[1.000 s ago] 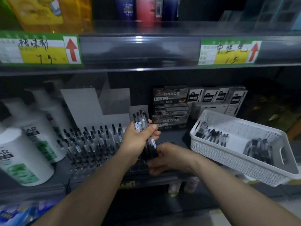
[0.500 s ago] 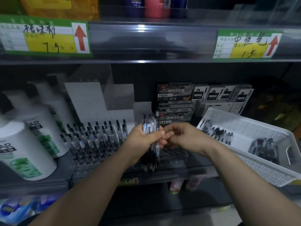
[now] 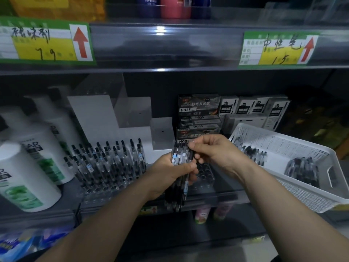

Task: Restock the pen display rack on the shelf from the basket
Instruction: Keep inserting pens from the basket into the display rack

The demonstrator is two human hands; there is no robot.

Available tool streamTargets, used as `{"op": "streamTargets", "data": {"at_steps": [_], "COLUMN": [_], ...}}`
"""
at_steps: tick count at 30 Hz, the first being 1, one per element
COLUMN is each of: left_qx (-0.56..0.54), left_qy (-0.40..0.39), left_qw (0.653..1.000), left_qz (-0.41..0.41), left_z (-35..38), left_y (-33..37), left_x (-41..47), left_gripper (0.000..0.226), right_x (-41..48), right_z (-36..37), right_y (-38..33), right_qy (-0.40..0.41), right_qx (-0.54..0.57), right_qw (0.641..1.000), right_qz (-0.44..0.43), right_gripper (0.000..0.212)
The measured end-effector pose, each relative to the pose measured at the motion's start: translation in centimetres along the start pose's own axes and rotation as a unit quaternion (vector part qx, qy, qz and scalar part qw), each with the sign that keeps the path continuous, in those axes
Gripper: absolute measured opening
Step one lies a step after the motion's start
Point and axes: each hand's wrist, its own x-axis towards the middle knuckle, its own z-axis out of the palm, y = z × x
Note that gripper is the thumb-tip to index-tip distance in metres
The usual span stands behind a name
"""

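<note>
My left hand (image 3: 168,173) grips an upright bundle of pens (image 3: 179,157) in front of the shelf edge. My right hand (image 3: 215,150) pinches the top of one pen in that bundle with thumb and forefinger. Behind the hands stands the clear pen display rack (image 3: 204,173); its right holes are bare and its left part holds several standing pens (image 3: 107,159). The white perforated basket (image 3: 283,146) sits tilted on the shelf at the right, with two heaps of pens (image 3: 302,169) inside.
Large white bottles (image 3: 28,171) stand at the left of the shelf. Stacked pen boxes (image 3: 198,114) and white cartons (image 3: 249,114) fill the back. Overhead runs a shelf rail with price tags (image 3: 277,48). Small bottles (image 3: 203,214) stand on the shelf below.
My right hand rose from under the bundle to its top and now pinches one pen there. The left hand kept hold of the bundle. The view shifted slightly.
</note>
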Motion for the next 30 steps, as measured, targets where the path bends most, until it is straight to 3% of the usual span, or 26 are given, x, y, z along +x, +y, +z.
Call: {"op": "streamTargets", "data": {"at_steps": [7, 12, 14, 17, 22, 27, 30], "left_qx": [-0.011, 0.011, 0.008, -0.019, -0.047, -0.053, -0.041], "left_qy": [0.037, 0.102, 0.113, 0.119, 0.144, 0.161, 0.137], "left_qw": [0.999, 0.995, 0.993, 0.993, 0.988, 0.985, 0.989], "left_qz": [0.001, -0.009, -0.009, -0.002, 0.016, 0.038, 0.026], "left_z": [-0.9, -1.7, -1.8, -1.6, -1.5, -0.7, -0.5], "left_y": [-0.2, -0.5, -0.5, -0.1, 0.7, 0.6, 0.4], "left_x": [0.5, 0.9, 0.9, 1.1, 1.4, 1.9, 2.1], "left_gripper": [0.013, 0.045, 0.043, 0.021, 0.045, 0.028, 0.024], "right_x": [0.1, -0.7, -1.2, -1.9, -2.5, -3.2, -2.9], "right_z": [-0.1, -1.8, -1.8, -0.8, -0.1, 0.1, -0.5], "right_y": [-0.1, -1.3, -1.3, -0.5, 1.4, 1.6, 1.3], "right_qy": [0.154, 0.258, 0.246, 0.177, 0.083, -0.023, -0.018], "right_qx": [0.038, 0.094, 0.081, 0.011, -0.135, -0.226, -0.234], "right_qw": [0.982, 0.948, 0.949, 0.967, 0.979, 0.971, 0.970], "right_qz": [-0.099, -0.161, -0.182, -0.184, -0.129, -0.070, -0.071], "right_gripper": [0.007, 0.004, 0.009, 0.019, 0.023, 0.017, 0.020]}}
